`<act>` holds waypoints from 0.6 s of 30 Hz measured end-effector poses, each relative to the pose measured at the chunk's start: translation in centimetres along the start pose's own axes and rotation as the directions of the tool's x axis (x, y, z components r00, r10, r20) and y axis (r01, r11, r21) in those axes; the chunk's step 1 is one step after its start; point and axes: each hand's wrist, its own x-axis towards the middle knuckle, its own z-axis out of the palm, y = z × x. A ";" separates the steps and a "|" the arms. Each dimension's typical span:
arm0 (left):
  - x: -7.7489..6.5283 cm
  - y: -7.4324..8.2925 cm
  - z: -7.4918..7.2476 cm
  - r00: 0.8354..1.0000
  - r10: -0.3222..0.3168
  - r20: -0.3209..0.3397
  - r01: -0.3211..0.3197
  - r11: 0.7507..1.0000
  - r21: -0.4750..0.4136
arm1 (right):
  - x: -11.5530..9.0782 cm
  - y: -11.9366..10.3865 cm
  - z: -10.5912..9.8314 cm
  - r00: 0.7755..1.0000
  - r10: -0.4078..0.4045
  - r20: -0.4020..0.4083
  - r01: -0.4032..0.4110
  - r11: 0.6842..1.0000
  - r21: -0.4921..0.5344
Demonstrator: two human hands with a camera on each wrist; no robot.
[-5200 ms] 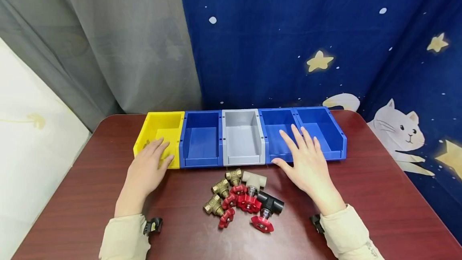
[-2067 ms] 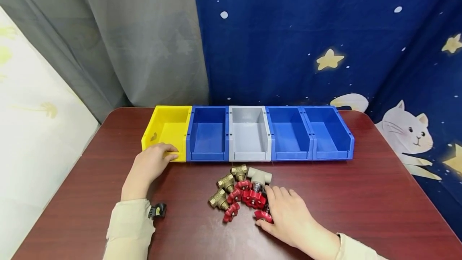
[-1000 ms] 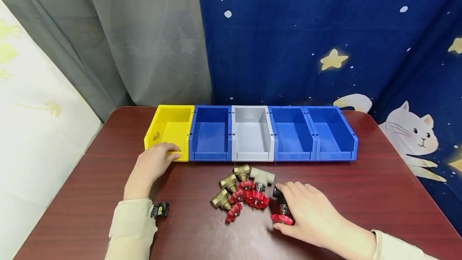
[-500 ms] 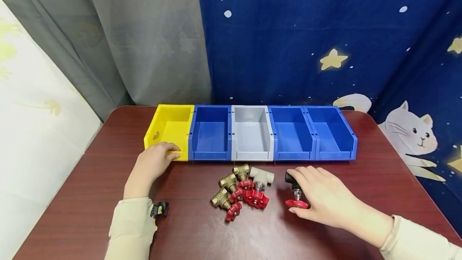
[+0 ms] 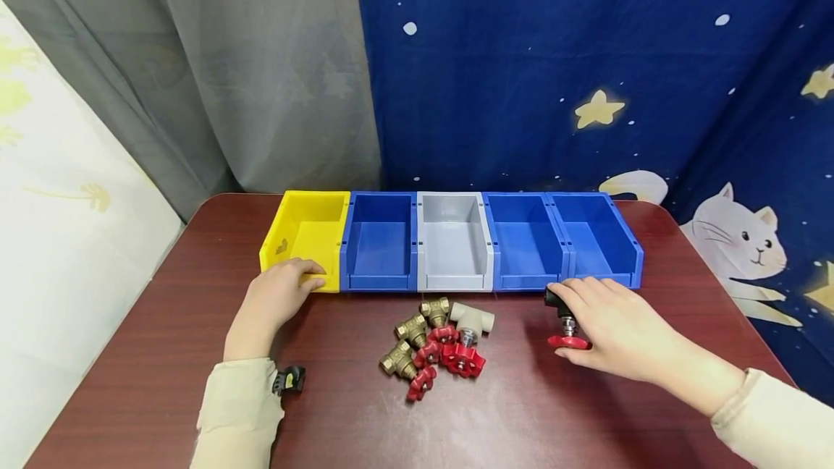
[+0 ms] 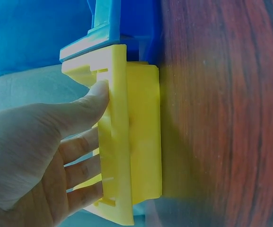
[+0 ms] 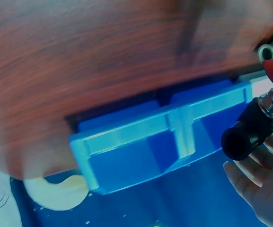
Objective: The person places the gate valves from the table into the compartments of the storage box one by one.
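Gripping with the right hand (image 5: 622, 328), right of centre in the head view, a black plastic T-shaped valve (image 5: 569, 326) with a silver metal stem, its red handwheel (image 5: 568, 343) toward the bottom of the frame. Holding it between thumb and fingers, near the front edges of the 2 blue plastic bins (image 5: 606, 280) at right.

Pinching with the left hand (image 5: 276, 299), at centre left, the front lip of a yellow plastic open-fronted bin (image 5: 315, 206); bending the fingers over that lip in the left wrist view.

Seen rightward of the yellow bin, side by side: another blue plastic bin (image 5: 379, 282), a light gray plastic bin (image 5: 455, 282), then those 2 blue ones.

Lying near the centre, below the row: 3 brass T-shaped valves (image 5: 412, 330) with red handwheels, clustered beside a beige plastic T-shaped valve (image 5: 472, 319), also red-wheeled, all on a reddish-brown wood-grain table (image 5: 352, 418).
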 end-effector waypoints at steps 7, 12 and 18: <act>0.0 -0.1 -0.1 1.000 0.000 0.002 0.000 1.000 0.004 | -0.3 2.2 0.1 0.998 -0.053 -0.025 0.052 0.997 -0.060; 0.0 0.0 -0.1 1.000 0.002 0.001 -0.002 1.000 0.002 | -0.4 3.8 0.2 0.997 -0.077 -0.023 0.074 0.993 -0.089; 0.0 0.1 -0.1 1.000 -0.007 0.007 0.007 1.000 0.002 | -0.2 5.9 0.1 0.997 -0.080 0.008 0.080 0.992 -0.100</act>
